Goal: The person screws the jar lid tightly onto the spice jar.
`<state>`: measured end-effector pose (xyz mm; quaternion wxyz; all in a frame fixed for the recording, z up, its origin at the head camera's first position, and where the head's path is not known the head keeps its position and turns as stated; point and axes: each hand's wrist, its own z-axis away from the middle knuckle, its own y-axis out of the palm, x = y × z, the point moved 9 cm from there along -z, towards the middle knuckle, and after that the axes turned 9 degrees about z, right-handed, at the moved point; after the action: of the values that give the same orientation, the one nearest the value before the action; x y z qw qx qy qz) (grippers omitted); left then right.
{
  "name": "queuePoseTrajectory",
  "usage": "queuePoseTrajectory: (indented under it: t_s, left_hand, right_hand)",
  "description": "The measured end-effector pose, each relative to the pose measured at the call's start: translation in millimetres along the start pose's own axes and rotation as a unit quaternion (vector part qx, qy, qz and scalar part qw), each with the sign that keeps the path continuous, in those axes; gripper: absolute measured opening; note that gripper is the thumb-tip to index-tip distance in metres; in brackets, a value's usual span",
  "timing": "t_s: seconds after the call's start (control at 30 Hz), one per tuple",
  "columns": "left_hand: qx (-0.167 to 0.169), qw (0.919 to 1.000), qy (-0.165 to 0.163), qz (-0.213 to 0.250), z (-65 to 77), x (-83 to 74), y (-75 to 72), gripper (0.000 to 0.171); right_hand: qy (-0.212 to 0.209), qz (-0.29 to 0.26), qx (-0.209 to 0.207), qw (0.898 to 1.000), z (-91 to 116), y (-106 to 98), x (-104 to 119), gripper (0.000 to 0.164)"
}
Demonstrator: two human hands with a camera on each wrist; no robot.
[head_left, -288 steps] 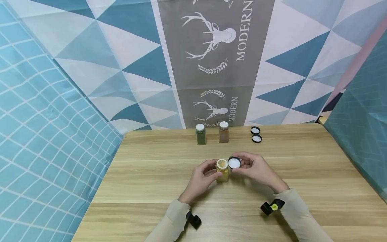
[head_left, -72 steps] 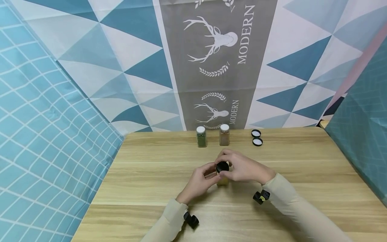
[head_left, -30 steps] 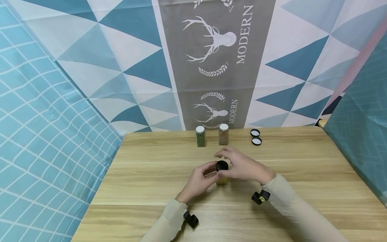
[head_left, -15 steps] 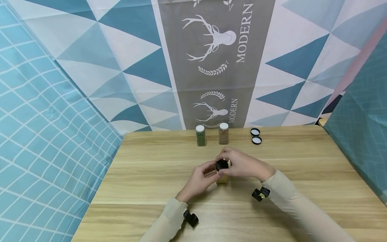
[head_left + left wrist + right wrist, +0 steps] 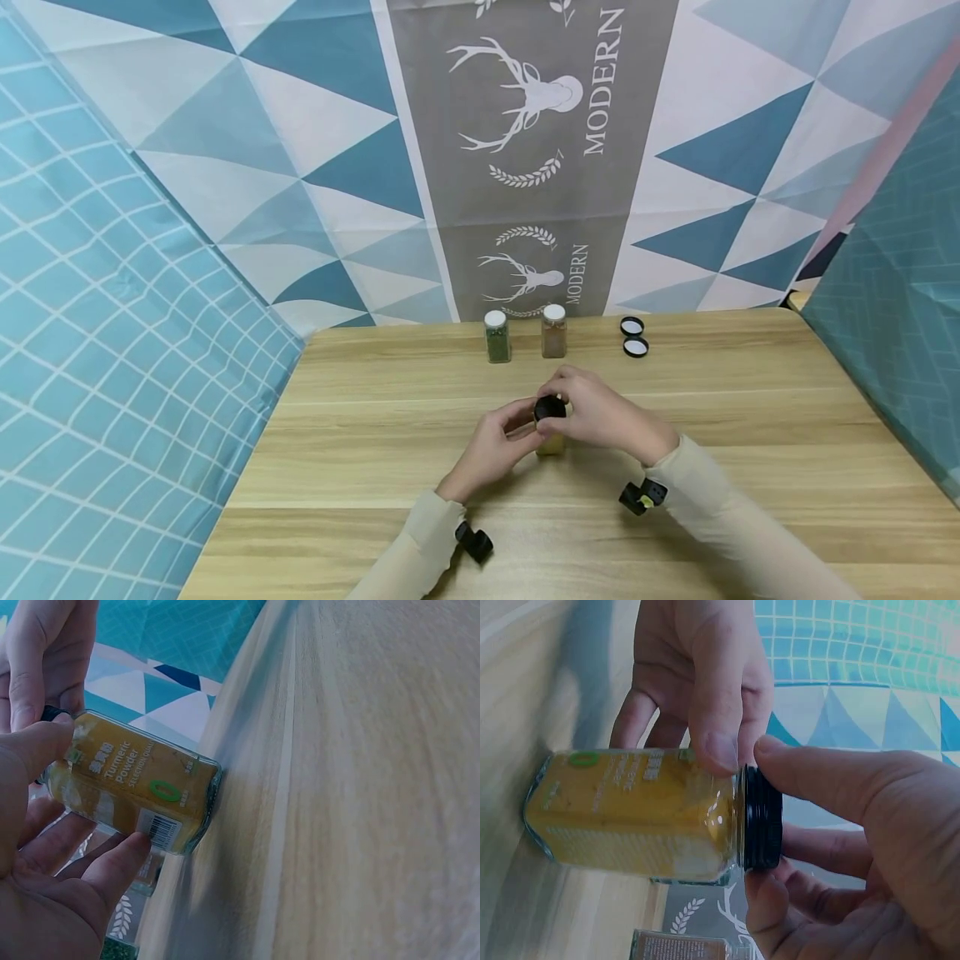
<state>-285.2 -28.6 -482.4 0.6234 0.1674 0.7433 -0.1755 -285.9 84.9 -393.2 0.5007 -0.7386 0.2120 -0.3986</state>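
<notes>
A square glass spice jar of yellow powder, its label reading Turmeric Powder in the left wrist view, stands upright on the table. My left hand grips the jar's body between thumb and fingers. On its mouth sits a black screw lid, seen from above as a dark disc in the head view. The thumb and fingers of my right hand pinch this lid by its ribbed edge. In the head view the two hands hide most of the jar.
Toward the back edge of the wooden table stand a jar of green herbs and a jar of reddish-brown spice, both with white tops. Right of them lie two black lids, white insides up. A patterned cloth hangs behind.
Earliest, the jar was uncapped and the right hand held the lid beside it. The lid then came onto the jar's mouth, and the right fingers loosened and pinched it again. The left hand stayed put.
</notes>
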Motion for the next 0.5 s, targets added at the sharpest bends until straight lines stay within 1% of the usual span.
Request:
queuePoseTrajectory:
  t_s: [0.13, 0.33, 0.4, 0.5]
  left_hand:
    - [0.0, 1.0, 0.002, -0.002, -0.5, -0.5, 0.4, 0.046]
    - [-0.003, 0.9999, 0.007, -0.008, -0.7, -0.5, -0.9, 0.047]
    - [-0.001, 0.9999, 0.008, -0.01, -0.8, -0.7, -0.7, 0.046]
    - [0.0, 0.9999, 0.009, -0.013, -0.3, -1.0, 0.3, 0.046]
  right_hand:
    - [0.028, -0.01, -0.021, 0.999, 3, 1, -1, 0.034]
    - [0.058, -0.017, -0.049, 0.997, 6, 0, 2, 0.032]
    - [0.067, -0.019, -0.048, 0.996, 7, 0, 1, 0.037]
    - [0.073, -0.029, -0.044, 0.996, 11, -1, -4, 0.051]
